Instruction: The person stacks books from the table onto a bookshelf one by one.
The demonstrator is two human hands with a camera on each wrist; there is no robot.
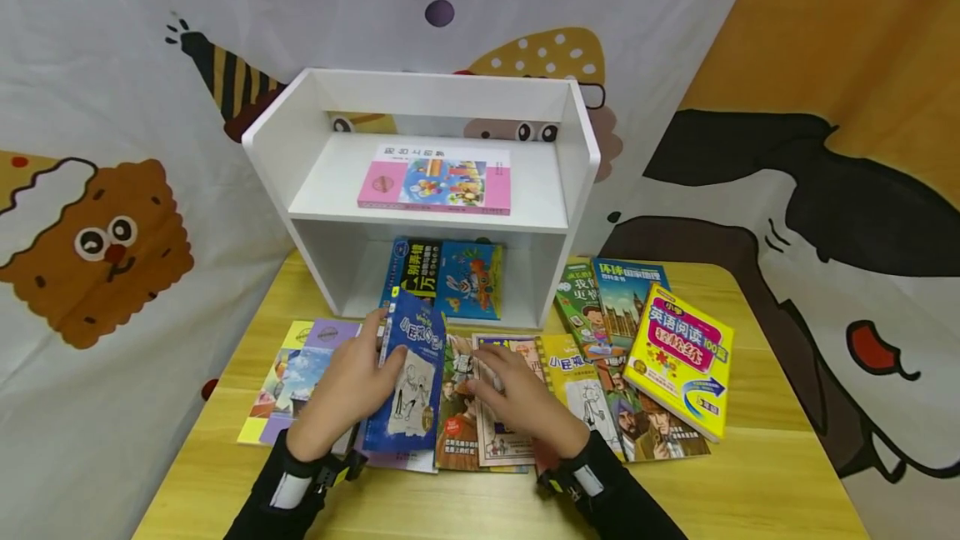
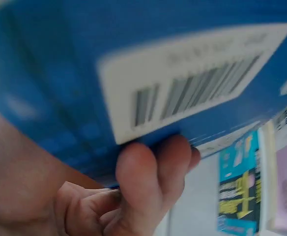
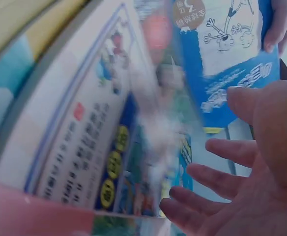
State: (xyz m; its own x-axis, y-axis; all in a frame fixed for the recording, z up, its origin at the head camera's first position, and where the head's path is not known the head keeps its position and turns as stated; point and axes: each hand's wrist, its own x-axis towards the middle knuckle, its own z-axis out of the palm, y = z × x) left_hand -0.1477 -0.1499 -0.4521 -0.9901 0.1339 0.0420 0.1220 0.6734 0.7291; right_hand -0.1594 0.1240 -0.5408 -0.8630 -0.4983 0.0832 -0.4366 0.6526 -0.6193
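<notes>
My left hand (image 1: 347,392) grips a blue comic book (image 1: 417,377) by its left edge, thumb on the front cover. In the left wrist view my fingers lie against its back, beside a white barcode label (image 2: 183,81). The book is raised and tilted over the row of books. My right hand (image 1: 525,398) is over a cream-bordered book (image 1: 504,444), with nothing in its grasp. Its fingers are spread and relaxed in the right wrist view, near the blue book. A book with detective-like figures (image 1: 455,415) lies between the two.
A white two-tier shelf (image 1: 427,223) stands behind. A pink book (image 1: 435,187) lies on its upper tier; two books, one with a rabbit cover (image 1: 468,282), occupy the lower. Purple and yellow books (image 1: 288,386) lie left on the wooden table (image 1: 765,490); a yellow English book (image 1: 678,357) tops others right.
</notes>
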